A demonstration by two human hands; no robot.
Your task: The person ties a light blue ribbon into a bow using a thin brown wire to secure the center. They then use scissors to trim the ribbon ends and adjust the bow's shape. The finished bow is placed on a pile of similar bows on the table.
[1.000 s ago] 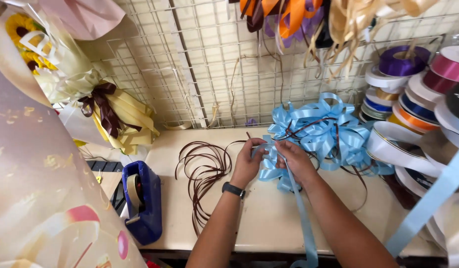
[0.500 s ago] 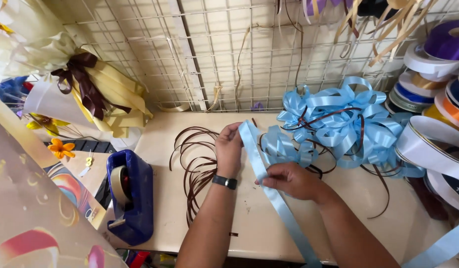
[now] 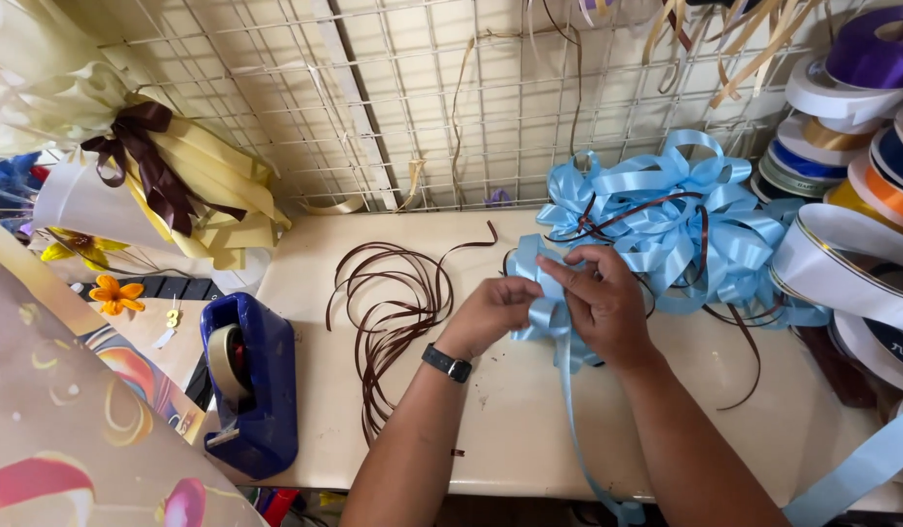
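We see both hands meeting over the middle of the cream tabletop (image 3: 529, 429). The left hand (image 3: 490, 312), with a black wristwatch (image 3: 447, 363) on its wrist, pinches a folded section of light blue ribbon (image 3: 547, 314) between thumb and fingers. The right hand (image 3: 602, 298) closes on the same ribbon from the other side, fingertips touching the loops just above the left thumb. Both hands are thus clenched on the ribbon, which is held just above the tabletop; a long tail of it hangs down past the near edge between the forearms.

We note a large pile of looped blue ribbon (image 3: 666, 215) just behind the right hand, with thin brown ribbon threaded through it. A loose coil of brown ribbon (image 3: 393, 312) lies left of the left hand. A blue tape dispenser (image 3: 251, 381) sits well to the left. Ribbon spools (image 3: 851, 195) are stacked at the right; a wire grid (image 3: 422, 107) backs the tabletop.
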